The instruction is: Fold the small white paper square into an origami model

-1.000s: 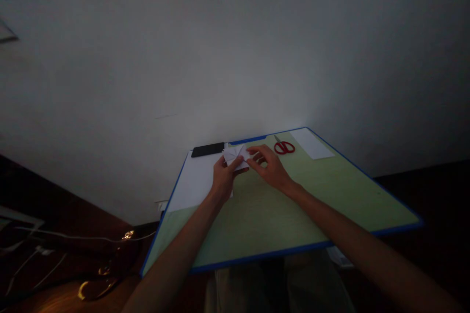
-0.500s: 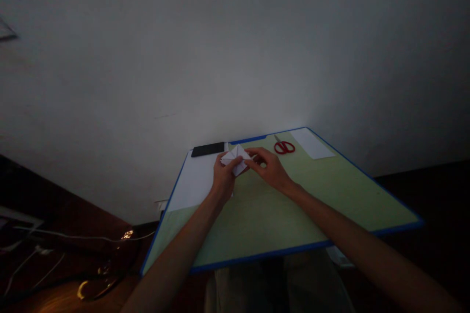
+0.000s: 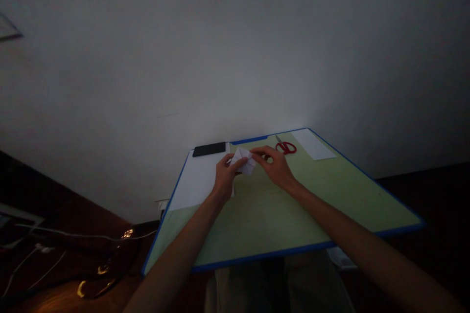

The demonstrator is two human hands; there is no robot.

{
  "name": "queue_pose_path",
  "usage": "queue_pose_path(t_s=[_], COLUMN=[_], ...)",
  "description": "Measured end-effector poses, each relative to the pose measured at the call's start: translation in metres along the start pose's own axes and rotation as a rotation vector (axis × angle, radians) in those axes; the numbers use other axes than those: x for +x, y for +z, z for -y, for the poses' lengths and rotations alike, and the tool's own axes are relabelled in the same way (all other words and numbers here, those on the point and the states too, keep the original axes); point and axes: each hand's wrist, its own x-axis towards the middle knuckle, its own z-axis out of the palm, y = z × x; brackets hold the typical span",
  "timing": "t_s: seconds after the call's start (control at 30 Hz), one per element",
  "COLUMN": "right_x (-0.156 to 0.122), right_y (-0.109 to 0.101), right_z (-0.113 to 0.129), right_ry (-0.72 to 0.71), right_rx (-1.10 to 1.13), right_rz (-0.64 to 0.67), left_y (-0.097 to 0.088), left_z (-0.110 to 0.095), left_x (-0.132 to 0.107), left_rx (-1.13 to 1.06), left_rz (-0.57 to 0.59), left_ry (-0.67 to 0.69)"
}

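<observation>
A small folded piece of white paper [image 3: 248, 166] with crease lines is held up above the green tabletop. My left hand [image 3: 224, 171] grips it from the left, its thumb pressed across the front face. At the paper's upper right edge, my right hand [image 3: 272, 160] pinches with thumb and index finger, the other fingers curled. The fingers behind the paper are hidden.
The green table [image 3: 279, 215] has a blue edge and stands against a grey wall. A white sheet [image 3: 194, 181] with a black phone-like slab [image 3: 209, 149] lies at left. Red-handled scissors [image 3: 286, 147] and a white paper strip [image 3: 315, 145] lie at back right.
The folded paper has turned and shifted slightly to the right in my hands. My right fingers have moved from its right side to its upper right edge.
</observation>
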Motion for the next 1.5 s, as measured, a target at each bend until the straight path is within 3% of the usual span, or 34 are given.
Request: queue_pose_path(t_s=[0.13, 0.27, 0.4, 0.63, 1.03, 1.5], right_x=[0.003, 0.005, 0.005, 0.008, 0.006, 0.004], right_y=[-0.005, -0.008, -0.005, 0.000, -0.002, -0.002], right_z=[-0.005, -0.007, -0.006, -0.004, 0.001, 0.003], right_ry=[0.001, 0.008, 0.100, 0.217, 0.229, 0.177], right_rx=[0.056, 0.078, 0.174, 0.302, 0.348, 0.276], right_rz=[0.019, 0.085, 0.113, -0.046, -0.009, 0.038], left_y=[-0.001, -0.002, -0.002, 0.002, 0.000, 0.000], left_z=[-0.001, -0.002, -0.004, -0.008, -0.006, -0.003], left_x=[0.000, 0.000, -0.003, -0.009, -0.005, -0.004], left_rx=[0.089, 0.120, 0.271, 0.231, 0.230, 0.321], left_rz=[0.040, 0.118, 0.130, 0.125, -0.005, 0.016], left_ry=[0.150, 0.212, 0.307, 0.234, 0.275, 0.357])
